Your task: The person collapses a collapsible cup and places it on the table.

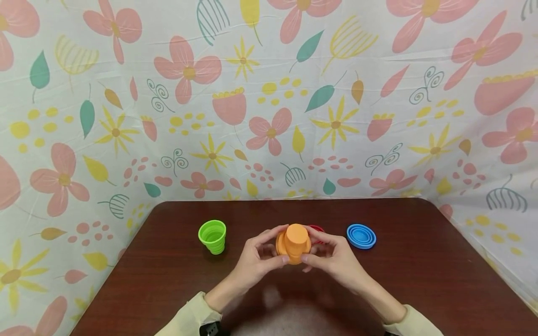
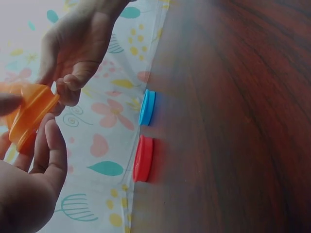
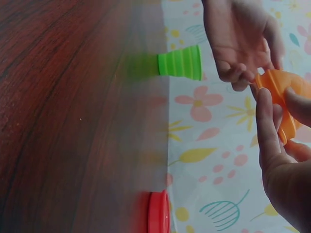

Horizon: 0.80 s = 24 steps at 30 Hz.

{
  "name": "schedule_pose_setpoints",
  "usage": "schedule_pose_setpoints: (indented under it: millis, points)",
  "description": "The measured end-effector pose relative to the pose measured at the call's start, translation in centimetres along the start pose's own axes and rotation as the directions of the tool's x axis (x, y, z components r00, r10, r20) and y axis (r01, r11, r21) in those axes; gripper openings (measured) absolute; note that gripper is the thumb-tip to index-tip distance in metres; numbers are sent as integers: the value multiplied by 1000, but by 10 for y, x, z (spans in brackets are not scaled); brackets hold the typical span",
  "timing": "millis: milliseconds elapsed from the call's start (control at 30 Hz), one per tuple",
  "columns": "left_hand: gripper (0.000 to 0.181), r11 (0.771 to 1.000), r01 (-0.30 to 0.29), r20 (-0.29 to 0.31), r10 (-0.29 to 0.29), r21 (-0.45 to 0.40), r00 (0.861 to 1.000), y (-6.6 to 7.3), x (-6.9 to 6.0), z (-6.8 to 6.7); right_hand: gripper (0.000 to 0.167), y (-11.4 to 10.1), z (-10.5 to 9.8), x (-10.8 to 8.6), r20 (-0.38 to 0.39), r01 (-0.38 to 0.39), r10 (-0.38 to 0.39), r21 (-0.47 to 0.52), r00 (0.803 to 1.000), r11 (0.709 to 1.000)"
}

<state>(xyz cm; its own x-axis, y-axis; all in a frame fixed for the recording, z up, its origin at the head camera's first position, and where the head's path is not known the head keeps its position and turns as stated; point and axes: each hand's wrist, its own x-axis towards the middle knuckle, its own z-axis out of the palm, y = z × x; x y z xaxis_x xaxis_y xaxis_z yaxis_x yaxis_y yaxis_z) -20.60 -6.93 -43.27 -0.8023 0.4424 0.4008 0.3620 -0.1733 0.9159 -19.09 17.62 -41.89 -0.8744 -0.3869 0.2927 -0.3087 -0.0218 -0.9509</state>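
An orange collapsible cup [image 1: 296, 240] is held above the table between both hands, its narrow base turned toward the head camera and its wide rim away. My left hand [image 1: 255, 256] grips its left side, with the thumb on the near part. On the right side my right hand [image 1: 338, 261] pinches it the same way. In the left wrist view the orange cup [image 2: 31, 109] shows stepped folds, partly unfolded. The right wrist view has the orange cup [image 3: 282, 97] between the fingers of both hands.
A green cup [image 1: 213, 237] stands extended at the left of the brown table [image 1: 168, 280]. A flattened blue cup [image 1: 361, 236] lies at the right. A red one [image 2: 144, 158] is flattened too, partly hidden behind my right hand in the head view. Behind hangs a flowered cloth [image 1: 269, 93].
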Motion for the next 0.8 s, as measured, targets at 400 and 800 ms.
schedule_pose_setpoints:
  millis: [400, 800]
  points:
    - [71, 1000, 7, -5, -7, 16, 1000, 2, 1, 1, 74, 0, 2, 1, -10, -17, 17, 6, 1000, 1000]
    - [71, 1000, 9, -48, -8, 11, 999, -1, 0, 3, 74, 0, 8, 1, -23, -43, 43, 0, 999, 999]
